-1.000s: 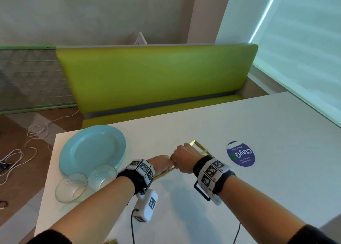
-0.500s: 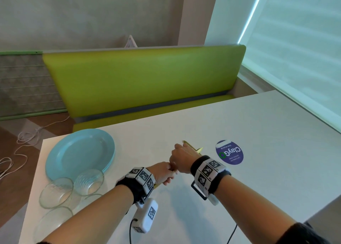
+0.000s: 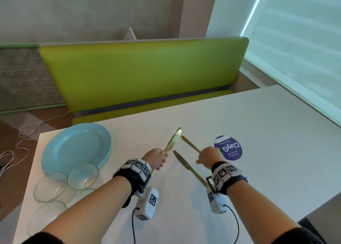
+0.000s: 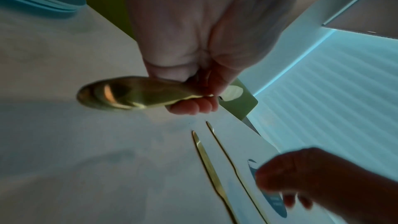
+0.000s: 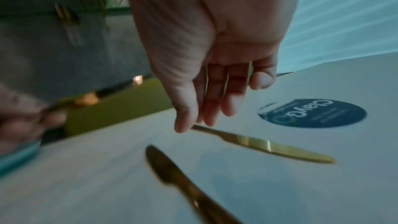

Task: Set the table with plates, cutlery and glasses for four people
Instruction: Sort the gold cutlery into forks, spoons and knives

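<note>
Head overhead; wrists close, tableward
</note>
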